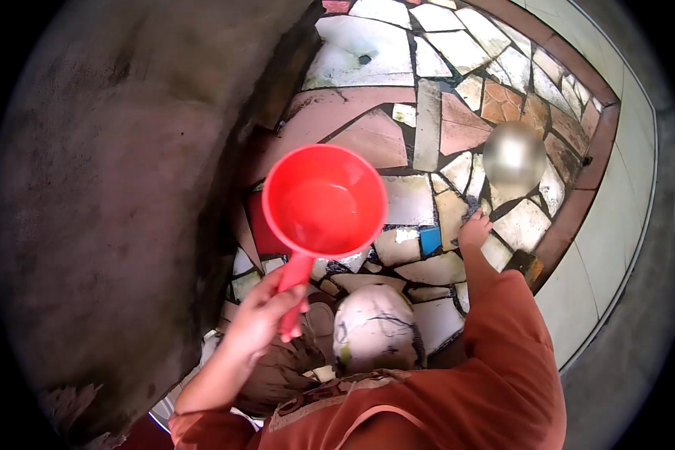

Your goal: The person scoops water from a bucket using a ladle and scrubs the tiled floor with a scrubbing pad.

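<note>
The red dipper [325,214] is held up in front of the body by the left hand [266,311], whose fingers are wrapped around the handle [295,289]. Its mouth is turned upward, presumably so that anything inside is not spilled; a sheen is seen within, but whether water is held there cannot be told. To the right of the dipper, and lower, a dark scrubber [471,208] is touched by the right hand [475,229] on the tiled floor [369,139]. The arm is stretched out, seemingly so that the ground can be reached; whether the scrubber is pinched or merely pressed down cannot be made out. Farther right of the dipper, a round metallic thing [514,159] is seen only as a blur, apparently kept within the right hand's reach.
</note>
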`<action>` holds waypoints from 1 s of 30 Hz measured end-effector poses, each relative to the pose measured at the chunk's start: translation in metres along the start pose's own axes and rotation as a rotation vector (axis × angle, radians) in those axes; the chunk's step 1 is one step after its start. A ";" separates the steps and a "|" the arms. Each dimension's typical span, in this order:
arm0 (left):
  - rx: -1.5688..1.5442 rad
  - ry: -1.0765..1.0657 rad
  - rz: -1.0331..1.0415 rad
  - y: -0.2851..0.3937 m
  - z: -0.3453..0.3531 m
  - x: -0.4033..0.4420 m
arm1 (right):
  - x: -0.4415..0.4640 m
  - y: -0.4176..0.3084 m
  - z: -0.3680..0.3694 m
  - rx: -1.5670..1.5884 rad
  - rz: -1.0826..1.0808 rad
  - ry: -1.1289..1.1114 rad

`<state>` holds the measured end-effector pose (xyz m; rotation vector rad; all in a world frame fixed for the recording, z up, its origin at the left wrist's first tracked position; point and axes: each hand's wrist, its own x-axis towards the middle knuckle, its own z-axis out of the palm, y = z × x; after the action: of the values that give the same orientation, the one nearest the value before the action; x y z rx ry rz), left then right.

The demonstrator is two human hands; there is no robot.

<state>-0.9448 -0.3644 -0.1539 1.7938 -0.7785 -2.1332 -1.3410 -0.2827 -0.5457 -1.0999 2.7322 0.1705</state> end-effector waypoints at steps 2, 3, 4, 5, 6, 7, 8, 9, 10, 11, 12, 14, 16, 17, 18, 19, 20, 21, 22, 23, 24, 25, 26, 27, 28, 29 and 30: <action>-0.035 -0.087 0.019 -0.007 0.012 0.025 | -0.001 0.001 0.000 -0.013 -0.016 -0.008; -0.059 -0.136 0.021 -0.010 0.019 0.036 | 0.003 0.005 0.003 -0.025 -0.016 -0.020; -0.058 -0.153 0.014 -0.009 0.025 0.042 | 0.000 0.004 0.000 0.021 -0.001 -0.009; -0.084 -0.204 0.029 -0.012 0.024 0.050 | 0.000 0.005 -0.003 0.016 0.001 -0.020; -0.078 -0.221 0.028 -0.012 0.027 0.053 | 0.000 0.008 -0.004 0.022 -0.027 -0.004; -0.073 -0.241 0.040 -0.010 0.031 0.056 | 0.001 0.006 -0.011 0.028 -0.005 -0.082; -0.094 -0.274 0.025 -0.010 0.036 0.060 | 0.005 0.006 -0.018 -0.025 -0.017 -0.119; -0.119 -0.303 0.015 -0.009 0.040 0.063 | 0.011 0.005 -0.028 -0.077 -0.035 -0.153; -0.162 -0.361 0.013 -0.010 0.042 0.069 | 0.026 0.007 -0.043 -0.149 -0.091 -0.335; -0.173 -0.387 -0.011 -0.010 0.044 0.074 | 0.044 0.009 -0.057 -0.213 -0.159 -0.524; -0.171 -0.384 -0.006 -0.005 0.047 0.073 | 0.059 0.020 -0.049 -0.226 -0.212 -0.534; -0.188 -0.411 0.059 0.000 0.055 0.075 | 0.057 -0.016 -0.098 -0.339 -0.308 -0.477; -0.176 -0.455 0.185 0.005 0.056 0.082 | 0.049 -0.048 -0.133 -0.117 -0.518 -0.294; -0.135 -0.467 0.238 0.010 0.057 0.085 | 0.042 -0.077 -0.148 0.042 -0.518 -0.278; -0.074 -0.421 0.360 0.007 0.059 0.093 | 0.032 -0.108 -0.158 0.220 -0.492 -0.290; -0.009 -0.362 0.480 0.004 0.062 0.100 | 0.018 -0.144 -0.163 0.449 -0.372 -0.379; 0.058 -0.291 0.594 0.002 0.064 0.108 | -0.001 -0.182 -0.165 0.659 -0.218 -0.475; 0.116 -0.223 0.709 0.003 0.065 0.115 | -0.018 -0.217 -0.164 0.783 -0.126 -0.541; 0.146 -0.212 0.732 0.008 0.062 0.122 | -0.034 -0.246 -0.159 0.764 -0.138 -0.575; 0.178 -0.203 0.758 0.011 0.059 0.126 | -0.040 -0.254 -0.117 0.384 -0.713 -0.260; 0.196 -0.086 0.883 0.010 0.061 0.128 | -0.053 -0.267 -0.074 0.211 -1.076 0.151; 0.194 -0.165 0.746 0.019 0.055 0.124 | -0.076 -0.290 -0.067 0.253 -1.159 0.135; 0.192 -0.183 0.717 0.021 0.050 0.125 | -0.098 -0.311 -0.060 0.256 -1.224 0.161; 0.188 -0.199 0.689 0.020 0.046 0.127 | -0.120 -0.331 -0.055 0.233 -1.232 0.151; 0.221 -0.208 0.705 0.025 0.037 0.126 | -0.142 -0.348 -0.046 0.311 -1.235 0.111; 0.182 -0.218 0.705 0.028 0.032 0.127 | -0.154 -0.363 -0.033 0.415 -1.272 0.018; 0.190 -0.187 0.612 0.024 0.024 0.126 | -0.168 -0.376 -0.018 0.422 -1.279 0.000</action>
<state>-0.9983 -0.4432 -0.2438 1.2096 -1.4029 -1.8621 -0.9629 -0.4424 -0.5050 -2.3084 1.4458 -0.5420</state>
